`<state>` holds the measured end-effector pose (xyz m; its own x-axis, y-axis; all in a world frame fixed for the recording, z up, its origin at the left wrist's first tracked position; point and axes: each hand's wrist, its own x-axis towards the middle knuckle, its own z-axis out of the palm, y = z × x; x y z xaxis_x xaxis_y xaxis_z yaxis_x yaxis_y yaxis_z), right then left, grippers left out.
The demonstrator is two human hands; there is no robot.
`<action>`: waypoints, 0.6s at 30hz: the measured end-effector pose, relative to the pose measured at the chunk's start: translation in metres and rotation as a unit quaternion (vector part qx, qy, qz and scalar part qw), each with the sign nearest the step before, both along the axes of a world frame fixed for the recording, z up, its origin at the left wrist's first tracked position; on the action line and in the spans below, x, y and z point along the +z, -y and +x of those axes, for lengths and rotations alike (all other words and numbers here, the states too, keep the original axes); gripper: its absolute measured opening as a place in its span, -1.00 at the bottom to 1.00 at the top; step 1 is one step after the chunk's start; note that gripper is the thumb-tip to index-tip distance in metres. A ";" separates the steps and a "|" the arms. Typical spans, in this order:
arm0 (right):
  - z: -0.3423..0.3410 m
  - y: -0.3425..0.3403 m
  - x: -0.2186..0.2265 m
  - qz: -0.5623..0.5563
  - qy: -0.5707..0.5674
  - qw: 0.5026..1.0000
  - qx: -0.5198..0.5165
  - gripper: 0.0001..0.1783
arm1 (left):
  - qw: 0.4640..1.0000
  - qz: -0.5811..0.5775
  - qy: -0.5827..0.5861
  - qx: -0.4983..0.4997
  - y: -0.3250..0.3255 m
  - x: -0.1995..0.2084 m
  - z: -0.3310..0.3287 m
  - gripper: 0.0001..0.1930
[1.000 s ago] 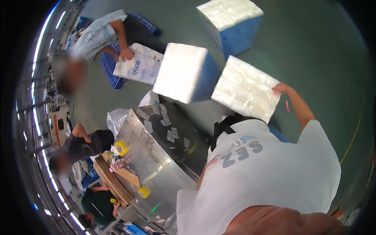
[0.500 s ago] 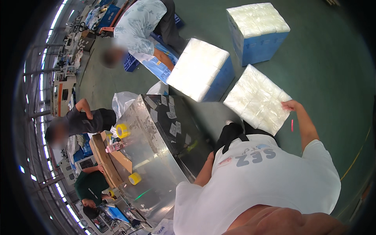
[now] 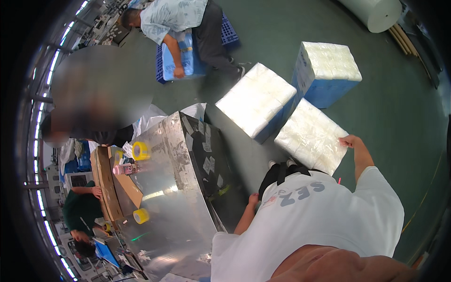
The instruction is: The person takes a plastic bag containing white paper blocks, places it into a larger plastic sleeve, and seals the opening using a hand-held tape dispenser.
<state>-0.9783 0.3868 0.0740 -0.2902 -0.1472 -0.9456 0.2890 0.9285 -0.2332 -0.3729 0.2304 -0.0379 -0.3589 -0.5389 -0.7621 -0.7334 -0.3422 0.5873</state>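
My right hand (image 3: 348,141) grips the right edge of a white bundle (image 3: 312,136) in clear plastic, which stands in front of my legs. Its top shows rows of soft-looking packs pressed side by side. Beside my left thigh hangs my left hand (image 3: 253,199), low and away from the bundle; its fingers are too small and turned away to read. Just beyond the bundle is a second wrapped one (image 3: 256,101) with blue sides. A third blue-sided bundle (image 3: 336,61) stands farther back to the right.
A metal-topped table (image 3: 178,202) at my left holds yellow tape rolls (image 3: 141,151), a pink bottle (image 3: 126,168) and cardboard (image 3: 105,183). A co-worker (image 3: 174,21) bends over a blue package (image 3: 190,58) by blue pallets (image 3: 230,33). A large white roll (image 3: 383,16) lies far right.
My view has shifted, so the bundles sit lower in it. The co-worker in the patterned shirt has moved away from the near bundles with the blue package. My right hand stays on its bundle.
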 end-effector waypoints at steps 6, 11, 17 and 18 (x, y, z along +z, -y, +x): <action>-0.104 0.063 -0.013 0.000 0.056 0.978 0.201 -0.73 | 0.979 0.136 0.026 0.146 -0.011 0.000 0.003 -0.82; -0.181 0.131 -0.021 0.036 -0.089 0.933 0.348 -0.68 | 0.962 0.113 0.114 0.220 -0.019 0.004 0.002 -0.81; -0.278 0.164 -0.016 -0.102 -0.173 0.892 0.404 -0.69 | 0.916 0.112 0.045 0.382 -0.080 -0.017 -0.084 -0.77; -0.287 0.167 -0.024 -0.109 -0.189 0.877 0.428 -0.66 | 0.979 0.037 0.030 0.200 -0.097 -0.017 -0.110 -0.77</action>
